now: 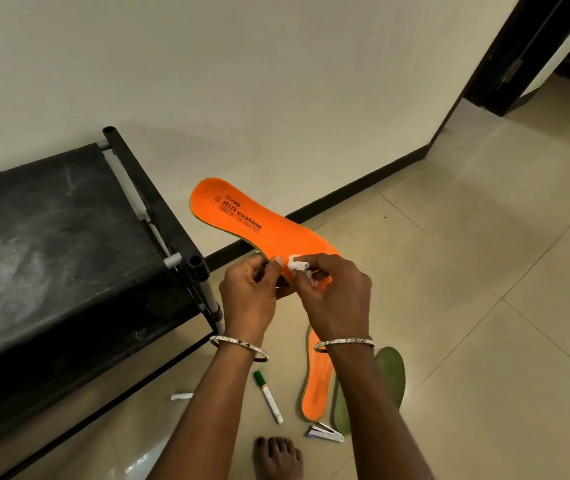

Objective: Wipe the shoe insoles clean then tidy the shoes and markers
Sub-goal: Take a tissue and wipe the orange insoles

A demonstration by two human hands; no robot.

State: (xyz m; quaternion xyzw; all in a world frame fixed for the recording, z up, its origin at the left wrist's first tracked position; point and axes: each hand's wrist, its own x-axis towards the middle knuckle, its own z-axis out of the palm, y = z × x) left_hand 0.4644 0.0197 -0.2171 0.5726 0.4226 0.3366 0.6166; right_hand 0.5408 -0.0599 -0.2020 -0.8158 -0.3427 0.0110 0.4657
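FLOOR-LEVEL CLEAN-UP: A person's left hand point(252, 289) curls round the near edge of a bright orange foam shoe insole point(262, 223) printed "AIR cushion", thumb on top. The right hand point(337, 299) pinches a small wad of white tissue point(299, 266) against the insole's orange face, beside that thumb. The insole is held in the air with its far end pointing up-left toward the cream wall. It sits above the dark skirting board point(345, 192) and just right of the corner post of a low black shoe rack point(51, 254).

On the beige tiled floor point(484, 306) below the wrists, a second orange insole point(318, 386) lies against a green insole point(392, 372) that the right forearm partly hides. A green-capped white marker point(269, 396) lies just left of them, and a small white pen-like piece point(182, 396) lies near the rack's foot. A silver stapler-like tool point(325, 434) sits at the insoles' near ends, and a bare foot point(278, 455) stands close by. Open tile runs right toward a dark-framed doorway point(505, 64).
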